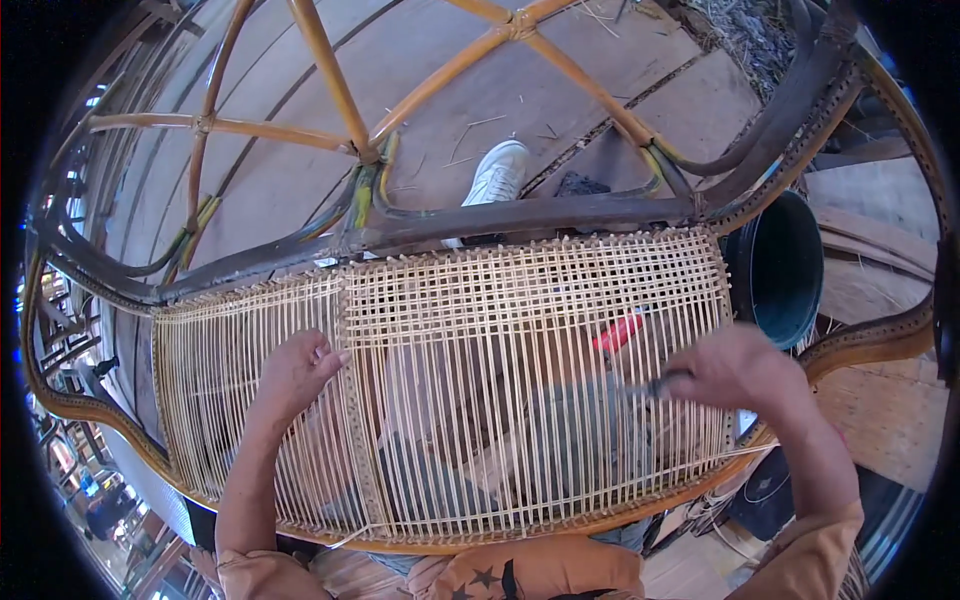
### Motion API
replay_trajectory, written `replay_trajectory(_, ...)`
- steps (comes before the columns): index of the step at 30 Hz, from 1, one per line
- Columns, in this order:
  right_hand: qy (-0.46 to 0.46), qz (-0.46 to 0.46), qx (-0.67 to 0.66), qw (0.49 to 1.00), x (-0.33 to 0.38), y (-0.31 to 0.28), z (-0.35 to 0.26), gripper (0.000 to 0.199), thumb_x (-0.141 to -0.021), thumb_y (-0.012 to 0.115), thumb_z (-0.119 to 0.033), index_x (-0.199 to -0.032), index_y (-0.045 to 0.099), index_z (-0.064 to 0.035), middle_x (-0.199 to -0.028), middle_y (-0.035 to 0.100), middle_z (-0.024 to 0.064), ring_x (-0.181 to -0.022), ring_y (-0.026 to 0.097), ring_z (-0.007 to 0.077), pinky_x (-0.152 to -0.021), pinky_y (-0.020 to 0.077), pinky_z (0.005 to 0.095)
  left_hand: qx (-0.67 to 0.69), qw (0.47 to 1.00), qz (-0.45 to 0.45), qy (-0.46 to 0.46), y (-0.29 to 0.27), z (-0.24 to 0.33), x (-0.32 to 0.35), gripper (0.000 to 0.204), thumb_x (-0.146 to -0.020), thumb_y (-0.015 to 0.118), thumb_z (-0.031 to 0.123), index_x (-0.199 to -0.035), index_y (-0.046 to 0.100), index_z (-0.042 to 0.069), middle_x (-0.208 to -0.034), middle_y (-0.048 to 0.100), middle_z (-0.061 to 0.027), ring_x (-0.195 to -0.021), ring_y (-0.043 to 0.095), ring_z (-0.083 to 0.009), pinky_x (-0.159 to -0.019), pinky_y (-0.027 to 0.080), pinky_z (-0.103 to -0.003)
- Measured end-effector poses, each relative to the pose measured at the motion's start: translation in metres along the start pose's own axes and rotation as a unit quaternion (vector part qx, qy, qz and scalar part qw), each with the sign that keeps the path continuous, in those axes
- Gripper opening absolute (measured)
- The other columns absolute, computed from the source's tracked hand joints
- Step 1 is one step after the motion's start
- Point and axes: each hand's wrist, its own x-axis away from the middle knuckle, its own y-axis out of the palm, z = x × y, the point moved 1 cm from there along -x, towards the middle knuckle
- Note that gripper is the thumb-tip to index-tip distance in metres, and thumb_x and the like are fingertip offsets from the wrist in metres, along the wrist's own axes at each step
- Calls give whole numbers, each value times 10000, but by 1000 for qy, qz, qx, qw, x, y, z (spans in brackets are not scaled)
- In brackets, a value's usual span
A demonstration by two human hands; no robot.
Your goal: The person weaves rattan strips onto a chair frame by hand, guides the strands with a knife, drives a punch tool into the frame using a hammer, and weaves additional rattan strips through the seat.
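A long curved rattan frame [600, 545] lies across in front of me, strung with pale cane strands. The right-hand panel has a woven cane band [520, 285] along its far side; nearer me, its strands run one way only. My left hand [298, 368] is closed, thumb and fingertips together over the perforated divider bar [360, 440]; anything pinched there is too small to see. My right hand [735, 368] closes on a slim grey tool [650, 384], blurred, over the strands near the right rail. Just left of it shows a red handle-like object [618, 332] among the strands.
Beyond the panel, the frame's dark rail [540, 214] carries crossed rattan poles [440, 85]. A white shoe [498, 172] stands on the floor behind it. A dark green bucket [785, 270] sits beside the panel's right end, near wooden boards [870, 410].
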Motion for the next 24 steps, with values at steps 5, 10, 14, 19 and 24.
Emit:
replay_trajectory(5, -23, 214, -13, 976, -11, -18, -16, 272, -856, 586, -367, -919, 698, -128, -764, 653, 133, -722, 635, 322, -665, 502, 415, 43, 996, -61, -45, -3, -6, -3, 372, -838, 644, 366, -799, 561, 5, -658, 555, -145, -610, 549, -288, -602, 439, -393)
replay_trajectory(10, -159, 184, -44, 969, -24, -6, -22, 212, -858, 593, -296, -899, 688, -111, -748, 644, 128, -709, 629, 321, -668, 497, 408, 119, 987, -100, -34, 0, -19, -14, 375, -857, 612, 353, -770, 556, -7, -621, 477, -75, -584, 448, -171, -567, 397, -330)
replay_trajectory(14, -143, 145, -51, 978, -14, -19, -45, 179, -841, 616, -262, -906, 678, -108, -746, 636, 130, -694, 623, 325, -650, 489, 415, 164, 975, -147, -26, 1, -21, -21, 369, -866, 601, 327, -736, 545, -14, -593, 446, -46, -573, 417, -136, -546, 369, -316)
replay_trajectory(19, -79, 209, -83, 971, -26, -29, -46, 345, -889, 560, -398, -841, 662, -71, -740, 636, 171, -736, 626, 349, -695, 487, 447, 178, 973, -143, -31, 1, -27, -20, 359, -867, 606, 318, -739, 544, -12, -587, 436, -35, -576, 399, -120, -542, 359, -313)
replay_trajectory(24, -103, 89, -99, 986, -35, -32, -61, 300, -875, 577, -357, -850, 670, -73, -733, 634, 163, -743, 628, 346, -687, 486, 440, 176, 974, -137, -40, -1, -32, -19, 349, -867, 603, 314, -758, 558, -14, -602, 448, -33, -593, 418, -121, -551, 367, -311)
